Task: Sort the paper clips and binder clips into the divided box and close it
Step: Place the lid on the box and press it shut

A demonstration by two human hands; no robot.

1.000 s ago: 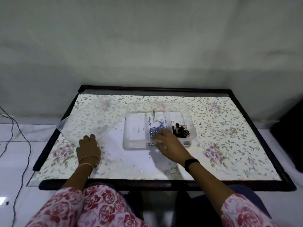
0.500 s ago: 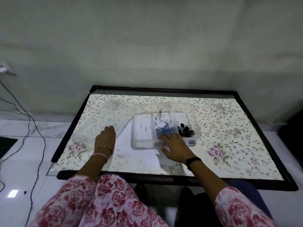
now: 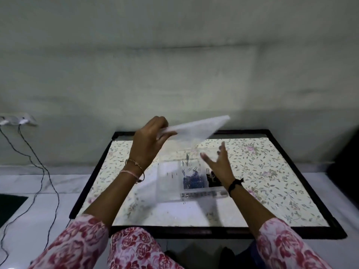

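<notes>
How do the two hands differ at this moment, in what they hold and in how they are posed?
The left hand is closed on the clear lid and holds it tilted in the air; the right hand holds nothing. The left hand's fingers pinch the lid's edge, while the right hand's fingers are spread open. The left hand is higher, above the table's far edge; the right hand is lower, over the divided box. Both are raised off the table.
</notes>
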